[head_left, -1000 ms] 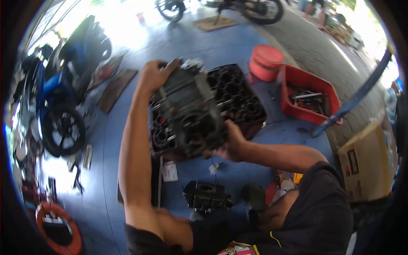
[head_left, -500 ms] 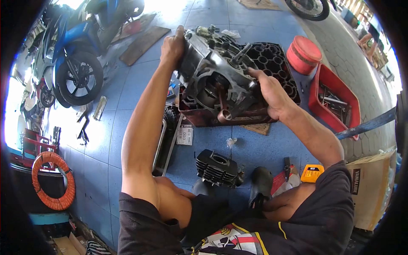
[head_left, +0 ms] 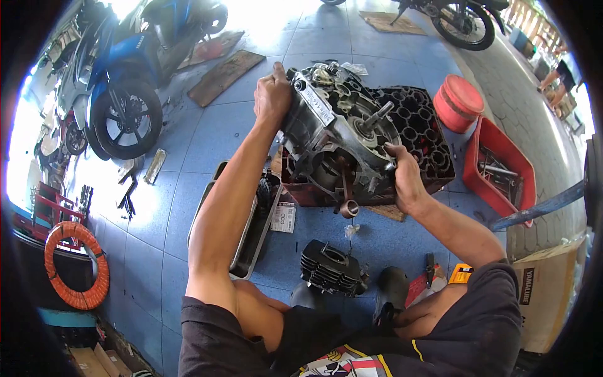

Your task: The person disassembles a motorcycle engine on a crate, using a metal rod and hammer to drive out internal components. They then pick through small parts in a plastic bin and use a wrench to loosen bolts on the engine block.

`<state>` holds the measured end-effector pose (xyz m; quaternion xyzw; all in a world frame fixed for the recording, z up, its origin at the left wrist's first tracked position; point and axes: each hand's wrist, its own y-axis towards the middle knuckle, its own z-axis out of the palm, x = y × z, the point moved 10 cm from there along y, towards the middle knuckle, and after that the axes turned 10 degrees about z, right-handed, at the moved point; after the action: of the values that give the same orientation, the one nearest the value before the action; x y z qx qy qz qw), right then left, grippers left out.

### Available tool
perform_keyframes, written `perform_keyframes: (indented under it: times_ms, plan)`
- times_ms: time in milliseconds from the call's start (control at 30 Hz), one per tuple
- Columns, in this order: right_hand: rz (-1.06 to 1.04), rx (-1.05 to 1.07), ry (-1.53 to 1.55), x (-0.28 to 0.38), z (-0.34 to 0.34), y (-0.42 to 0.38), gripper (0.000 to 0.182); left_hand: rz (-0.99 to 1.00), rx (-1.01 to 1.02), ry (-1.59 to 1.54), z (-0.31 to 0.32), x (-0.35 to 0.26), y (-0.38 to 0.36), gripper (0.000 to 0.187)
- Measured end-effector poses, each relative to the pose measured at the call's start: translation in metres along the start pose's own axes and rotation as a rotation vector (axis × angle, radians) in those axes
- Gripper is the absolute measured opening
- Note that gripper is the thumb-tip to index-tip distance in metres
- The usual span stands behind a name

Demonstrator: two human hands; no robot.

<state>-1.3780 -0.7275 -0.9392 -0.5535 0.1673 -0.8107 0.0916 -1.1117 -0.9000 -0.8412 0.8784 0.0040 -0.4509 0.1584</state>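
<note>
Both hands hold a grey metal engine crankcase [head_left: 326, 132], tilted over a dark red plastic crate [head_left: 427, 135] with a grid of round cells. My left hand [head_left: 272, 97] grips its upper left edge, fingers largely hidden behind it. On the right side my right hand [head_left: 408, 179] is closed round the rim, thumb on top. A connecting rod [head_left: 347, 188] hangs from the opening facing me, and a shaft stands up from the case's right side. On the floor between my feet sits a black finned engine cylinder [head_left: 333, 267].
A red bin of tools [head_left: 502, 169] and a red round container [head_left: 458, 103] stand at the right. A metal tray [head_left: 251, 251] lies left of the cylinder. A blue motorcycle [head_left: 125, 94] is parked at the left. A cardboard box [head_left: 546, 301] stands at the lower right.
The crankcase has tipped, so more of its upper face and a white label show. Both hands have kept hold of it. The whole view has shifted slightly.
</note>
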Motion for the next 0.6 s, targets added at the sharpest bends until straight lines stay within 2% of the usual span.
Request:
perform_keyframes:
  times_ms: [67,100,167,233,300,333,367,433,500,567,600]
  plan:
    - [-0.238,-0.06,0.009,0.004,-0.002,0.008,0.031,-0.009,-0.011,-0.012,0.0,0.002,0.002,0.065]
    - [-0.238,-0.058,0.012,0.004,0.001,0.009,0.031,-0.008,-0.013,-0.009,-0.001,0.001,0.002,0.065]
    - [0.036,0.006,0.515,-0.018,0.012,0.007,0.026,-0.002,-0.044,-0.017,-0.003,-0.003,0.001,0.064]
    - [0.055,-0.028,0.513,-0.014,0.01,0.005,0.025,0.013,-0.089,0.016,-0.002,0.003,0.008,0.062]
    - [0.122,0.02,0.568,-0.015,0.014,0.011,0.026,0.012,-0.069,0.004,-0.002,-0.01,0.005,0.061]
    - [0.221,0.032,0.605,-0.013,0.018,0.003,0.024,0.038,-0.072,0.038,-0.004,-0.02,0.004,0.06]
    - [0.22,0.022,0.612,-0.01,0.014,0.002,0.024,0.066,-0.078,0.071,-0.004,-0.026,0.005,0.059]
    - [0.265,0.124,0.631,0.0,0.018,0.004,0.024,0.036,-0.074,0.101,-0.002,-0.031,0.007,0.057]
    - [0.278,0.142,0.611,0.01,0.006,0.009,0.025,0.079,-0.126,0.059,-0.005,-0.048,-0.002,0.057]
    - [0.249,0.213,0.463,0.023,-0.009,0.021,0.036,0.037,-0.103,0.053,0.0,-0.056,-0.005,0.057]
    - [0.24,0.257,0.44,0.041,-0.005,0.013,0.034,0.025,-0.14,0.026,0.001,-0.059,-0.002,0.057]
